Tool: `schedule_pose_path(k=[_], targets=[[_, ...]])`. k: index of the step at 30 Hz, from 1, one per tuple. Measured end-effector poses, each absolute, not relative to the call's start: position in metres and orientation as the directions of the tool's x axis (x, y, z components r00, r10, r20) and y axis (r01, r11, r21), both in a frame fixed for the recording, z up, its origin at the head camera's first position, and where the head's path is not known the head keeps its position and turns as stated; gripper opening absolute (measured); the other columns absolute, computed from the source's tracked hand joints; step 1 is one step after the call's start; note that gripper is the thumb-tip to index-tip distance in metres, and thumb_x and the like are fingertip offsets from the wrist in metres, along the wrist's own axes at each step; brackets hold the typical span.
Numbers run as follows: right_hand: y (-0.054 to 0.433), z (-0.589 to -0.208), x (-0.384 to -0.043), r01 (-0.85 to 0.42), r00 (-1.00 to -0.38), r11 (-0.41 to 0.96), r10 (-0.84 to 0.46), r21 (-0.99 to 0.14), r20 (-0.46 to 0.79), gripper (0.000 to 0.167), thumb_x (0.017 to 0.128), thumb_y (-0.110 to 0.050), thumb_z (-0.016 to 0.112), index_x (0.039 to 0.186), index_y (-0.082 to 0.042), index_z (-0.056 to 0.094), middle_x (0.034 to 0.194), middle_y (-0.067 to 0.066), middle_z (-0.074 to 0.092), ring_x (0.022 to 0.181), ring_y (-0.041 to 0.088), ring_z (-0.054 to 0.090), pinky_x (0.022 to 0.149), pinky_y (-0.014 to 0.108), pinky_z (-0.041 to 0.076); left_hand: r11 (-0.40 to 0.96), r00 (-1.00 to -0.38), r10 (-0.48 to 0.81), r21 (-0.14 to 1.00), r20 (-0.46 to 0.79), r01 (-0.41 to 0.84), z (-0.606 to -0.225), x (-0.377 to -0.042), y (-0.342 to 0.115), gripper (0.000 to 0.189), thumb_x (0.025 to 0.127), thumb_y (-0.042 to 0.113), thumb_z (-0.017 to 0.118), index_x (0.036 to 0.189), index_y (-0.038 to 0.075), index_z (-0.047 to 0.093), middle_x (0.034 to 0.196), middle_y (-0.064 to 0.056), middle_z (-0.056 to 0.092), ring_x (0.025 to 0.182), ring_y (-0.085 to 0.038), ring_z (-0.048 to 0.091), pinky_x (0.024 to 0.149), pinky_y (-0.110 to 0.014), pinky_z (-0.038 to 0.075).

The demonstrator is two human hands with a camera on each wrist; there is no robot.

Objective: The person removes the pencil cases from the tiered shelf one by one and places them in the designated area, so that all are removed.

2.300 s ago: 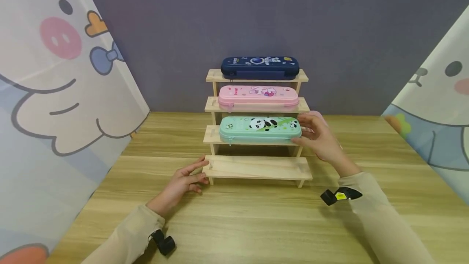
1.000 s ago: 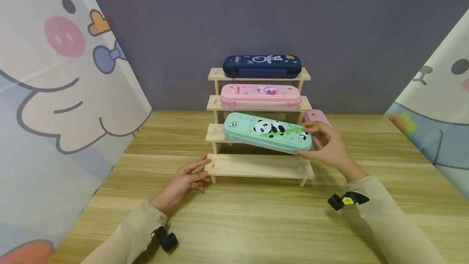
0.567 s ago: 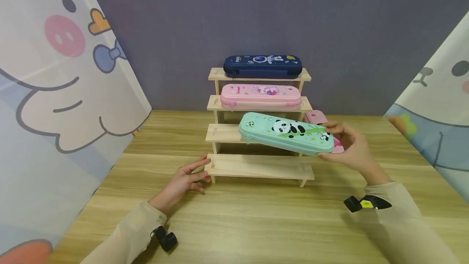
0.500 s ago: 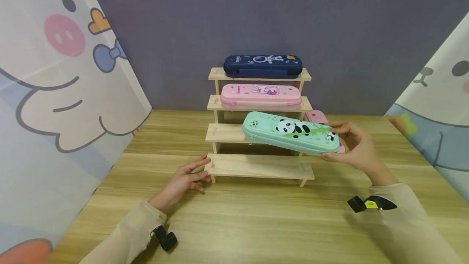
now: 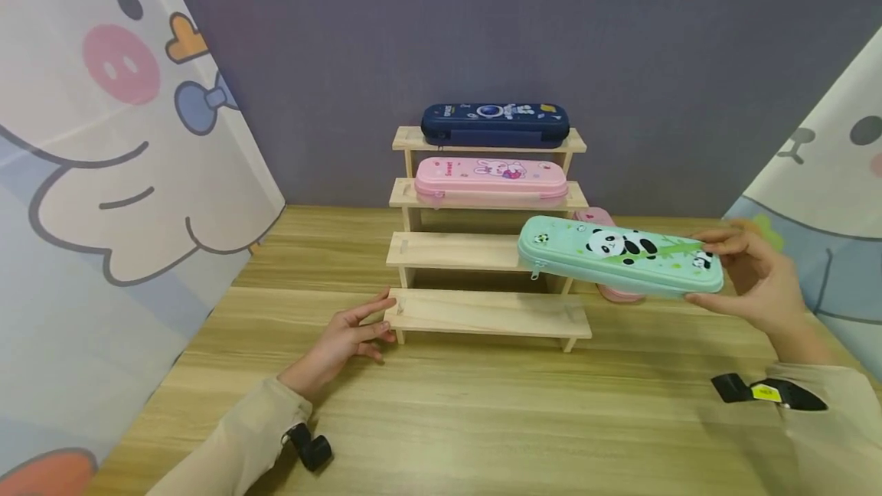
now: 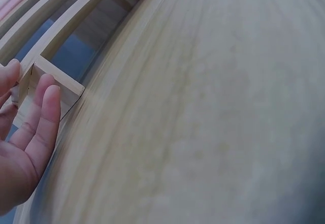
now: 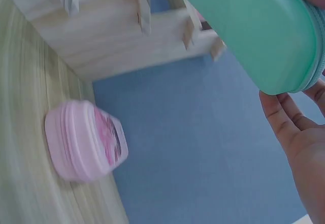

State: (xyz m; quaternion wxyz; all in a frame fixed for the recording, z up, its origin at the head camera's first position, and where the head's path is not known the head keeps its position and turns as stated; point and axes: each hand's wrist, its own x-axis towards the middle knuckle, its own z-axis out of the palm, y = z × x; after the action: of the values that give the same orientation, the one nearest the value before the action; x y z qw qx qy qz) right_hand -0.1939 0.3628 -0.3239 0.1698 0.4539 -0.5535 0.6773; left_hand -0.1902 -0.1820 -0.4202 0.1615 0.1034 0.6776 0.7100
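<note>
1. Right of the wooden stepped shelf (image 5: pixel 485 312), your right hand (image 5: pixel 754 282) grips the green panda pencil case (image 5: pixel 620 255) by its right end, thumb on top and fingers underneath.
2. You hold the case in the air, slightly tilted, above the desk (image 5: pixel 482 419) and clear of the shelf's steps.
3. Behind the case, a second pink case (image 7: pixel 84 140) lies on the desk beside the shelf.
4. Your left hand (image 5: pixel 344 343) rests flat on the desk with relaxed fingers, fingertips touching the lowest step's left corner.
5. Two steps carry cases: the navy pencil case (image 5: pixel 494 125) on top, the pink rabbit pencil case (image 5: pixel 491 181) below it.
</note>
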Motion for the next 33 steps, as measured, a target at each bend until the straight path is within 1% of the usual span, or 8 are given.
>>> schedule_pose_path(k=[7, 9, 12, 16, 22, 27, 30, 33], targets=[[0.398, -0.322, -0.177, -0.734, -0.634, -0.119, -0.232, -0.668, 0.738, 0.061, 0.062, 0.008, 0.090, 0.103, 0.027, 0.050, 0.124, 0.017, 0.063, 0.135, 0.027, 0.040, 0.099, 0.022, 0.044, -0.025, -0.921, 0.384, 0.996, -0.067, -0.083, -0.419, -0.192, -0.180, 0.057, 0.097, 0.004, 0.062, 0.149, -0.002, 0.039, 0.165, -0.009, 0.014, 0.090, -0.014, 0.067, 0.063, -0.030, 0.059], [0.407, -0.322, -0.176, -0.753, -0.604, -0.142, -0.237, -0.642, 0.761, 0.060, 0.062, 0.009, 0.090, 0.102, 0.029, 0.049, 0.124, 0.019, 0.062, 0.130, 0.029, 0.046, 0.098, 0.022, 0.046, -0.030, -0.920, 0.387, 0.996, -0.060, -0.078, -0.419, -0.192, -0.180, 0.057, 0.097, 0.004, 0.062, 0.148, -0.004, 0.039, 0.165, -0.011, 0.013, 0.090, -0.014, 0.067, 0.063, -0.030, 0.059], [0.418, -0.323, -0.174, -0.767, -0.569, -0.201, -0.225, -0.609, 0.791, 0.059, 0.062, 0.012, 0.089, 0.100, 0.031, 0.047, 0.123, 0.022, 0.061, 0.114, 0.027, 0.058, 0.087, 0.019, 0.053, -0.034, -0.920, 0.387, 0.996, -0.058, -0.077, -0.420, -0.190, -0.182, 0.057, 0.097, 0.004, 0.062, 0.148, -0.005, 0.037, 0.165, -0.012, 0.011, 0.090, -0.014, 0.067, 0.063, -0.030, 0.060], [0.430, -0.327, -0.171, -0.762, -0.579, -0.220, -0.189, -0.609, 0.793, 0.060, 0.064, 0.011, 0.088, 0.103, 0.031, 0.047, 0.122, 0.021, 0.061, 0.105, 0.023, 0.061, 0.080, 0.017, 0.055, -0.033, -0.922, 0.382, 0.996, -0.064, -0.083, -0.420, -0.190, -0.184, 0.058, 0.097, 0.004, 0.062, 0.149, -0.004, 0.037, 0.165, -0.010, 0.012, 0.090, -0.013, 0.067, 0.063, -0.030, 0.059], [0.441, -0.336, -0.174, -0.760, -0.580, -0.267, -0.132, -0.592, 0.804, 0.059, 0.061, 0.017, 0.087, 0.100, 0.032, 0.045, 0.118, 0.023, 0.063, 0.100, 0.025, 0.063, 0.081, 0.020, 0.056, -0.022, -0.919, 0.389, 0.997, -0.062, -0.076, -0.420, -0.190, -0.184, 0.058, 0.097, 0.006, 0.063, 0.149, -0.003, 0.037, 0.165, -0.011, 0.012, 0.090, -0.013, 0.067, 0.064, -0.030, 0.059], [0.438, -0.344, -0.176, -0.775, -0.625, -0.138, 0.020, -0.617, 0.781, 0.060, 0.057, 0.011, 0.091, 0.097, 0.028, 0.050, 0.113, 0.017, 0.065, 0.098, 0.019, 0.062, 0.079, 0.015, 0.054, -0.024, -0.920, 0.386, 0.996, -0.068, -0.084, -0.420, -0.190, -0.184, 0.057, 0.098, 0.005, 0.062, 0.149, -0.002, 0.038, 0.165, -0.009, 0.013, 0.090, -0.013, 0.067, 0.064, -0.030, 0.059], [0.430, -0.347, -0.175, -0.706, -0.690, 0.010, 0.213, -0.708, 0.692, 0.048, 0.057, 0.032, 0.079, 0.098, 0.023, 0.056, 0.110, 0.012, 0.065, 0.096, 0.014, 0.064, 0.083, 0.013, 0.052, -0.033, -0.919, 0.388, 0.996, -0.066, -0.086, -0.419, -0.190, -0.184, 0.057, 0.098, 0.003, 0.061, 0.149, -0.003, 0.038, 0.165, -0.010, 0.013, 0.090, -0.013, 0.068, 0.063, -0.030, 0.059], [0.418, -0.348, -0.175, -0.519, -0.739, 0.161, 0.410, -0.840, 0.535, 0.049, 0.060, 0.040, 0.066, 0.097, 0.009, 0.064, 0.110, 0.004, 0.063, 0.094, 0.007, 0.063, 0.084, 0.008, 0.048, -0.038, -0.917, 0.395, 0.996, -0.057, -0.078, -0.418, -0.190, -0.184, 0.057, 0.098, 0.003, 0.061, 0.148, -0.006, 0.037, 0.165, -0.013, 0.011, 0.090, -0.013, 0.067, 0.063, -0.030, 0.059]])
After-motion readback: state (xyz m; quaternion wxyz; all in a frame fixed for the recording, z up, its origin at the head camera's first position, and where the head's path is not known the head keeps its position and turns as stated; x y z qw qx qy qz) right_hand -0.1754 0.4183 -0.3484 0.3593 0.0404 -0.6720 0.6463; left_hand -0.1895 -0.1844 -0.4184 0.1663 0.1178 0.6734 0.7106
